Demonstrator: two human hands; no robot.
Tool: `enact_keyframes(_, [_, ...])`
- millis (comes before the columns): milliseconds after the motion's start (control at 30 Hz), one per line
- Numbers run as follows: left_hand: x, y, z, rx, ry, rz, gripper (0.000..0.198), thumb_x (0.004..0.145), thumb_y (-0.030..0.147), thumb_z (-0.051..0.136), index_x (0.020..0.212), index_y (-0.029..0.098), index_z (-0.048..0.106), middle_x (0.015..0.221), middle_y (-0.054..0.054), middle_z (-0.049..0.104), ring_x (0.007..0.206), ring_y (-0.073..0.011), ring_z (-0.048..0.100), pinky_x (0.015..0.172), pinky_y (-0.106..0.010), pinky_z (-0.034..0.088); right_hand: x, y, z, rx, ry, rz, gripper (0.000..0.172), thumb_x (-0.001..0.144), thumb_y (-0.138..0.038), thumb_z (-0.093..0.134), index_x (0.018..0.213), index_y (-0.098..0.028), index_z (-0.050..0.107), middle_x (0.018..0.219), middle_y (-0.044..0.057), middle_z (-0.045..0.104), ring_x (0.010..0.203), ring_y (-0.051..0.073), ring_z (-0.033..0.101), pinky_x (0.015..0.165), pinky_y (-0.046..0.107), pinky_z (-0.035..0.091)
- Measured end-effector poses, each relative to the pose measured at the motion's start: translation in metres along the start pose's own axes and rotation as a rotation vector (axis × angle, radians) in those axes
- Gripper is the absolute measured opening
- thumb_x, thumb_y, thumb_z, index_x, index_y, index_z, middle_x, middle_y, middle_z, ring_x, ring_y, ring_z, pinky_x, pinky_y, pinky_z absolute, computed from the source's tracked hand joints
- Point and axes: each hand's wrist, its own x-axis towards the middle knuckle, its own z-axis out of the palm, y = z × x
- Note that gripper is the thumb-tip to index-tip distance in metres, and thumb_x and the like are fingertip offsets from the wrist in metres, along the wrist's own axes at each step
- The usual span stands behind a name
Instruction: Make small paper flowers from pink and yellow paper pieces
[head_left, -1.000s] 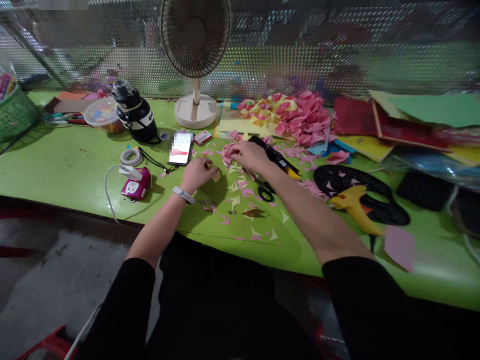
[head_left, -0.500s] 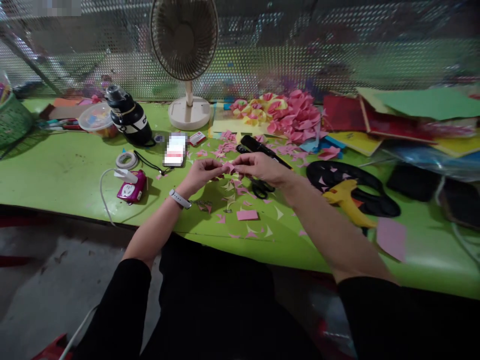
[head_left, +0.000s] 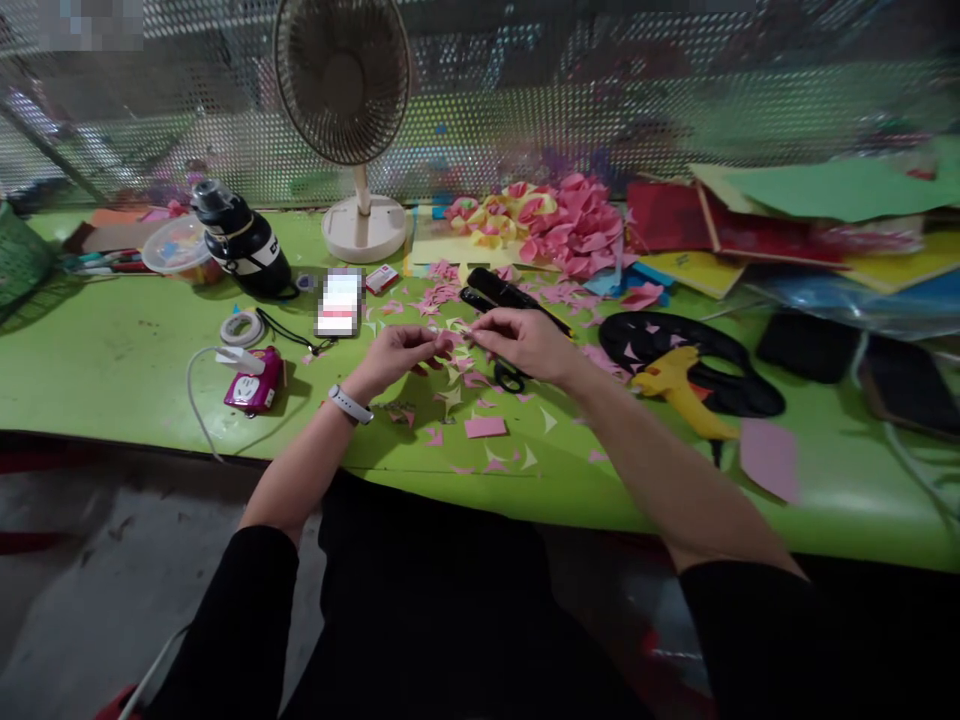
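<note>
My left hand (head_left: 401, 358) is over the middle of the green table, thumb and fingers pinched at a small pink paper piece. Facing it, just to the right, my right hand (head_left: 517, 340) has its fingertips pressed together; what is between them is too small to make out. Pink and pale yellow scraps lie beneath and around both hands. Black-handled scissors (head_left: 509, 377) rest under my right hand. A pink paper rectangle (head_left: 486, 427) lies nearer the table's front edge. Behind my right hand is a black tool (head_left: 501, 290).
A fan (head_left: 364, 228), black bottle (head_left: 244, 240), phone (head_left: 340, 303) and pink paper heap (head_left: 577, 225) stand or lie behind. The purple power adapter (head_left: 253, 385) is left; a yellow glue gun (head_left: 682, 390) and black cushion-like ring (head_left: 757, 395) are right.
My hands have drawn slightly apart; the pink piece that was between both is now at my left fingertips. The whole view has shifted a little.
</note>
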Motion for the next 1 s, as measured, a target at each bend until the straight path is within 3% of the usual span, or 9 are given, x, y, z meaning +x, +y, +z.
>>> enact_keyframes(100, [0.001,0.000,-0.001,-0.068,0.081,0.026,0.033,0.077,0.045,0.077,0.090,0.015,0.073,0.090,-0.008,0.075,0.071,-0.0113,0.069,0.062,-0.023,0.052,-0.014,0.011,-0.017,-0.437,-0.003,0.091,0.022,0.083,-0.038,0.064,0.092,-0.019,0.070,0.094,0.010,0.071,0.074,0.020,0.062,0.058,0.031,0.042])
enact_keyframes(200, [0.003,0.000,-0.001,-0.108,0.132,0.037,0.034,0.077,0.047,0.078,0.088,0.015,0.072,0.092,-0.008,0.075,0.073,-0.0127,0.070,0.064,-0.025,0.053,-0.025,0.024,-0.023,-0.764,-0.127,0.191,0.021,0.077,-0.038,0.068,0.086,-0.019,0.067,0.093,0.011,0.070,0.073,0.023,0.062,0.054,0.030,0.037])
enact_keyframes(433, [0.004,-0.005,0.001,-0.117,0.144,0.026,0.037,0.078,0.049,0.076,0.092,0.016,0.071,0.095,-0.008,0.075,0.078,-0.0132,0.070,0.066,-0.024,0.054,-0.029,0.027,-0.015,-0.795,-0.229,0.239,0.014,0.074,-0.031,0.067,0.076,-0.020,0.059,0.082,0.010,0.068,0.070,0.024,0.063,0.053,0.031,0.035])
enact_keyframes(600, [0.004,-0.003,-0.002,-0.173,0.209,0.080,0.036,0.080,0.050,0.074,0.094,0.016,0.070,0.097,-0.007,0.075,0.082,-0.0131,0.071,0.067,-0.023,0.054,-0.030,0.026,-0.021,-0.816,-0.271,0.261,0.016,0.073,-0.033,0.066,0.077,-0.021,0.056,0.087,0.010,0.070,0.074,0.025,0.064,0.053,0.031,0.035])
enact_keyframes(800, [0.001,0.000,0.003,-0.234,0.259,0.083,0.035,0.079,0.048,0.075,0.093,0.017,0.068,0.099,-0.007,0.075,0.081,-0.0127,0.071,0.067,-0.023,0.055,-0.032,0.041,-0.026,-0.608,-0.180,0.268,0.013,0.069,-0.030,0.069,0.074,-0.022,0.060,0.077,0.006,0.070,0.069,0.022,0.064,0.054,0.030,0.038])
enact_keyframes(1000, [-0.004,-0.001,0.016,-0.320,0.190,0.062,0.030,0.082,0.043,0.075,0.093,0.016,0.068,0.102,-0.008,0.075,0.096,-0.0176,0.073,0.079,-0.030,0.059,-0.039,0.040,-0.012,0.285,-0.072,0.312,0.030,0.068,-0.038,0.077,0.089,-0.023,0.063,0.086,0.005,0.071,0.072,0.020,0.067,0.061,0.032,0.053])
